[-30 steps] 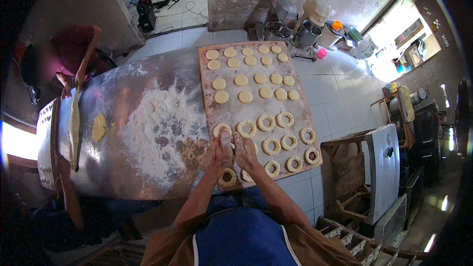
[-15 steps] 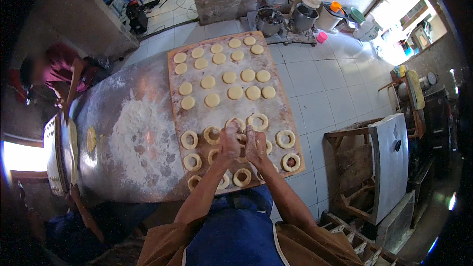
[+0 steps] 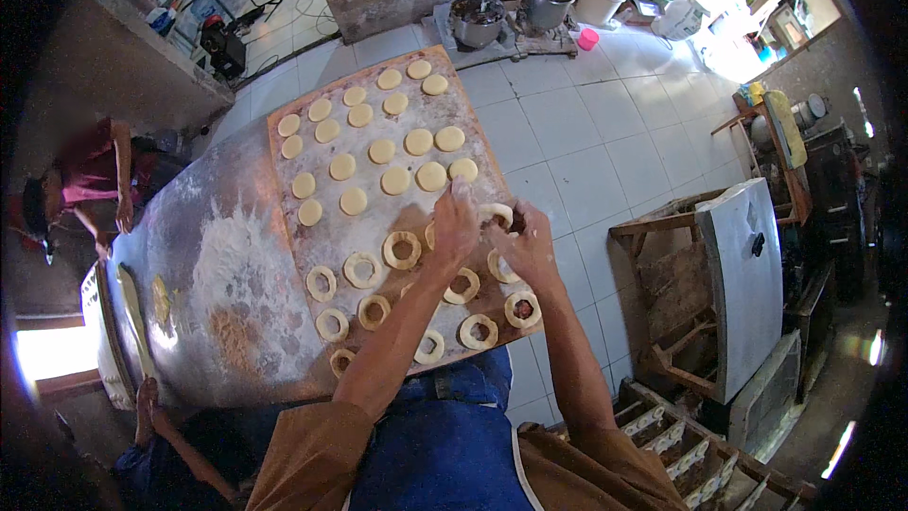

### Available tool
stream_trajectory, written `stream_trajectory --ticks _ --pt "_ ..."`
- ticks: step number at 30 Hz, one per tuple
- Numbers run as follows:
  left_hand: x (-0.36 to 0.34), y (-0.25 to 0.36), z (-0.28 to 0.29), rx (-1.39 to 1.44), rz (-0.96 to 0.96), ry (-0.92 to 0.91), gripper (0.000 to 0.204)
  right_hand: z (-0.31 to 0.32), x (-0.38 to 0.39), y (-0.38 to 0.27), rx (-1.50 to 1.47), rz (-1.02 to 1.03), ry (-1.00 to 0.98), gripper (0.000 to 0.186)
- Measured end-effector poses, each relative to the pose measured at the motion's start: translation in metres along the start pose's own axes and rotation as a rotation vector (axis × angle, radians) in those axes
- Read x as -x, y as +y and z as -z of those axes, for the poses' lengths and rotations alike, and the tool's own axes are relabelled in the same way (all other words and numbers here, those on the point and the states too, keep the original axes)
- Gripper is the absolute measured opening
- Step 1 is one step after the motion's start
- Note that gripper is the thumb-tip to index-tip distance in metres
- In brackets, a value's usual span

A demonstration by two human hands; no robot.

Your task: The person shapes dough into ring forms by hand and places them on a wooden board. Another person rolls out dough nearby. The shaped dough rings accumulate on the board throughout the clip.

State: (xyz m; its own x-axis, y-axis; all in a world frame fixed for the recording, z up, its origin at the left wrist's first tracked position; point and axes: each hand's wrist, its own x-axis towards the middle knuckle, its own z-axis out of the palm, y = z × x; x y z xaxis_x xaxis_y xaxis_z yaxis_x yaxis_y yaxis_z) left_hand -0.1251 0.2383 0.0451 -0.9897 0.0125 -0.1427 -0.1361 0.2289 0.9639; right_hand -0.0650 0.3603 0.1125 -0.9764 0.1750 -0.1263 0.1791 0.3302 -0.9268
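Head camera: the wooden board (image 3: 326, 235) lies on the far right part of a metal table (image 3: 175, 199), its right edge running down to white floor tiles (image 3: 567, 156) and its near edge close to the blue apron (image 3: 440, 454). A floured strip of board runs between the rows of flat dough discs (image 3: 418, 141) farther off and the dough rings (image 3: 348, 271) nearer the person, while loose flour (image 3: 236, 260) spreads over the metal to the left. Beyond the floor on the right stands a pale panel (image 3: 742, 289) beside a wooden frame.

Both forearms reach up from the lower edge and draw together near the board's right side. The left hand (image 3: 456, 229) stands on its edge above the board, fingers close together and mostly straight, tips pointing away beside the nearest disc; whether it also grips anything cannot be told. The right hand (image 3: 528, 244) sits at the board's right edge, its wrist over the tiles, fingers bent in around a held dough ring (image 3: 496, 212).

That ring is between the two hands, above the board; it looks pale, smooth and rounded, with fingers covering part of it. The rings lying below are uneven in thickness, with holes of differing width.
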Motion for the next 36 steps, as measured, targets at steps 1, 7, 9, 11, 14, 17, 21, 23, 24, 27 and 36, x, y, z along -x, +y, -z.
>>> stream_trajectory --ticks 1,7,9,11,14,17,21,23,24,27,36 --pt "-0.008 -0.005 -0.013 -0.18 -0.097 0.062 0.04 -0.001 -0.011 0.017 -0.03 -0.176 0.035 0.036" --pt "-0.014 -0.01 0.003 -0.726 -0.469 -0.076 0.031 0.001 -0.004 0.081 0.504 0.202 0.304 0.058" --pt "-0.011 0.001 0.006 -0.762 -0.412 -0.138 0.03 -0.001 -0.013 0.079 0.429 0.158 0.202 0.056" --pt "-0.01 0.007 0.004 -0.766 -0.396 -0.183 0.03 -0.007 -0.023 0.08 0.515 0.169 0.191 0.054" --pt "-0.011 0.001 0.014 -0.786 -0.446 -0.085 0.032 -0.016 -0.029 0.065 0.556 0.119 0.158 0.049" --pt "-0.022 0.009 0.031 -0.934 -0.417 0.136 0.035 -0.023 -0.052 0.073 0.648 0.385 0.251 0.043" --pt "-0.061 -0.025 0.051 -1.117 -0.684 0.305 0.043 -0.058 -0.099 0.065 0.69 0.719 0.239 0.038" --pt "-0.054 0.005 0.058 -0.78 -0.403 -0.105 0.043 -0.061 -0.113 0.084 0.677 0.633 0.058 0.033" --pt "-0.047 0.015 0.066 -0.604 -0.247 -0.28 0.043 -0.065 -0.118 0.087 0.66 0.602 -0.053 0.031" --pt "-0.017 -0.021 0.102 -0.326 -0.241 -0.088 0.043 -0.052 -0.123 0.09 0.754 0.144 -0.078 0.019" --pt "0.173 -0.113 0.418 -0.38 0.161 0.433 0.043 -0.231 0.004 -0.018 0.251 0.355 -0.413 0.029"
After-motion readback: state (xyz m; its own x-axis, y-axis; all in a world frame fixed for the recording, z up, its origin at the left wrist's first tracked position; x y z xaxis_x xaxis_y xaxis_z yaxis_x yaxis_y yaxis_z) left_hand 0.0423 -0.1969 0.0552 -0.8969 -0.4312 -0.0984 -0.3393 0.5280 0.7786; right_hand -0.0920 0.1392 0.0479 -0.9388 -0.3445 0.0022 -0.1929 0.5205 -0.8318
